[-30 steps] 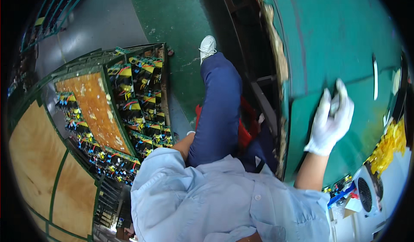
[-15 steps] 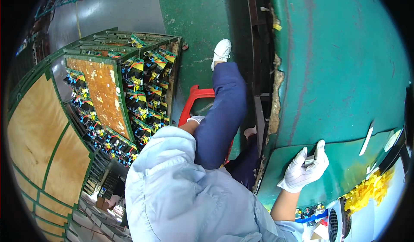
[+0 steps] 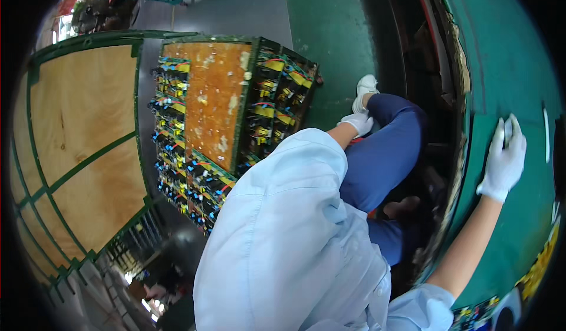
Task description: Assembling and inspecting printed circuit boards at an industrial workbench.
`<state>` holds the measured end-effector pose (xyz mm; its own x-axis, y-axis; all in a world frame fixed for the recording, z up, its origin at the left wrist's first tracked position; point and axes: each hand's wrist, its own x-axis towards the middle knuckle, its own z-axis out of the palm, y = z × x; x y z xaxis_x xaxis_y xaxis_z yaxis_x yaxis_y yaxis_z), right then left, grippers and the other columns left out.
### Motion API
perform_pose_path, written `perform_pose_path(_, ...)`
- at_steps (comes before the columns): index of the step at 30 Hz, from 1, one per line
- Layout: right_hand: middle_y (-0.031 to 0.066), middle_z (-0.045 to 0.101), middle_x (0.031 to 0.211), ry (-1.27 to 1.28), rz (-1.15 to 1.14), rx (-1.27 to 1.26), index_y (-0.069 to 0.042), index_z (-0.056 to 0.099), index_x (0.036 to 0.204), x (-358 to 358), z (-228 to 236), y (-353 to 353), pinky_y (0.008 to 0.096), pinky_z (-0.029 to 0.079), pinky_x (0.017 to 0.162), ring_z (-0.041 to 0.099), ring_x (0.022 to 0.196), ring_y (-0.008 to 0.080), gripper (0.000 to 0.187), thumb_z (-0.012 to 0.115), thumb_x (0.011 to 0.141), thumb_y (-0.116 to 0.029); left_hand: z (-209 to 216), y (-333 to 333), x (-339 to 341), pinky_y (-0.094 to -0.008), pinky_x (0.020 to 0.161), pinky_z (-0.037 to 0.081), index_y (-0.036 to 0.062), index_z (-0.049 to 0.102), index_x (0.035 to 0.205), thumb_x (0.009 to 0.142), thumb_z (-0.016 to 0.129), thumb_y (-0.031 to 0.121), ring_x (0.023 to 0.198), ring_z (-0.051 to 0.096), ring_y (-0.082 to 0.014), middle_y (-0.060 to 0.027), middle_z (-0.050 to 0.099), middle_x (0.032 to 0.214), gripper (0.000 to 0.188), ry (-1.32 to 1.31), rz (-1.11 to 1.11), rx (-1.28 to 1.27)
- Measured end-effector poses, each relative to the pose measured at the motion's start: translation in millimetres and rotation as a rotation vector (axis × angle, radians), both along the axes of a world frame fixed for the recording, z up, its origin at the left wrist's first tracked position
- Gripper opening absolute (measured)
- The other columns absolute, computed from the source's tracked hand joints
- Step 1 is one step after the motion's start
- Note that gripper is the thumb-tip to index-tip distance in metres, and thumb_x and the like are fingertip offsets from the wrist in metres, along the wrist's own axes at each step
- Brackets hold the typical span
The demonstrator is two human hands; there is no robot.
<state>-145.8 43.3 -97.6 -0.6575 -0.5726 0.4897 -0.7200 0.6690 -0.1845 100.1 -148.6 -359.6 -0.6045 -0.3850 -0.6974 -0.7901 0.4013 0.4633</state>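
Observation:
My right hand (image 3: 504,160), in a white glove, rests over the green mat (image 3: 471,213) on the worktop to the right. Its thumb and fingers pinch a small grey block-like piece (image 3: 508,128) whose exact kind I cannot make out. Beyond the fingers lies a thin white strip (image 3: 546,135). My left hand (image 3: 356,122), also gloved in white, is beside my dark blue trouser leg (image 3: 383,154), close to the white shoe (image 3: 367,89). Its fingers are partly hidden, and whether it grips anything does not show. Part of a red stool (image 3: 356,141) is visible just below it.
A green-framed rack (image 3: 254,101) with a worn brown panel stands at the left, filled with several wired circuit assemblies (image 3: 171,142). Behind it are pale wooden panels (image 3: 82,101). The worktop's rough edge (image 3: 457,171) runs beside my legs. Yellow pieces (image 3: 539,263) lie at the lower right.
The whole view has swung, so the rack and worktop sit farther right. My left hand now shows more fully beside my leg. My right hand still pinches the small piece near the mat's edge.

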Motion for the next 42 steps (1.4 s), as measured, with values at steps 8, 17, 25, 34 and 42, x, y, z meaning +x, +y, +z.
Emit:
perform_pose_path(8, 0.0125, 0.063, 0.082, -0.195, 0.050, -0.286, -0.012, 0.067, 0.100, 189.4, 73.0, -0.5, 0.0381, 0.050, 0.066, 0.062, 0.075, 0.0297, 0.019, 0.066, 0.084, -0.021, 189.5, -12.5, 39.4, -0.0415, 0.077, 0.052, 0.0052, 0.068, 0.088, 0.083, 0.059, 0.049, 0.083, 0.065, -0.0308, -0.0133, 0.066, 0.093, 0.045, 0.910, -0.525, -0.487)
perform_pose_path(17, 0.0185, 0.065, 0.097, -0.753, -0.478, 0.640, -0.004, 0.062, 0.094, 315.5, -15.4, 122.1, 0.0435, 0.052, 0.077, 0.064, 0.089, 0.0358, 0.034, 0.061, 0.084, -0.036, 181.5, -16.2, 2.8, -0.0453, 0.065, 0.052, 0.0061, 0.062, 0.085, 0.095, 0.045, 0.035, 0.076, 0.066, -0.0333, -0.0165, 0.067, 0.081, 0.035, 0.555, -0.953, -0.652)
perform_pose_path(25, 0.0203, 0.065, 0.087, -0.621, -0.655, 0.350, -0.006, 0.062, 0.091, 305.7, -107.8, 197.9, 0.0463, 0.052, 0.071, 0.064, 0.078, 0.0379, 0.019, 0.052, 0.085, -0.020, 211.9, 8.5, -9.9, -0.0473, 0.069, 0.051, 0.0051, 0.062, 0.085, 0.096, 0.043, 0.039, 0.080, 0.065, -0.0364, -0.0178, 0.066, 0.085, 0.040, 0.500, -1.118, -0.676)
perform_pose_path(34, 0.0192, 0.065, 0.092, -0.698, -0.610, 0.201, -0.007, 0.062, 0.091, 284.7, -94.8, 155.4, 0.0468, 0.051, 0.074, 0.062, 0.085, 0.0390, 0.030, 0.056, 0.088, -0.036, 239.3, 20.6, 8.7, -0.0431, 0.071, 0.052, 0.0053, 0.065, 0.095, 0.088, 0.059, 0.031, 0.082, 0.064, -0.0333, -0.0160, 0.065, 0.088, 0.027, 1.181, -0.620, -0.469)
perform_pose_path(42, 0.0050, 0.061, 0.076, -0.627, -0.100, -0.626, 0.000, 0.063, 0.092, 305.4, -54.4, 117.2, 0.0293, 0.047, 0.058, 0.055, 0.061, 0.0163, 0.018, 0.060, 0.091, -0.018, 250.0, 11.1, 58.3, -0.0456, 0.081, 0.049, 0.0023, 0.055, 0.118, 0.087, 0.054, 0.037, 0.094, 0.060, -0.0357, -0.0168, 0.060, 0.104, 0.046, 0.925, -0.600, -0.395)
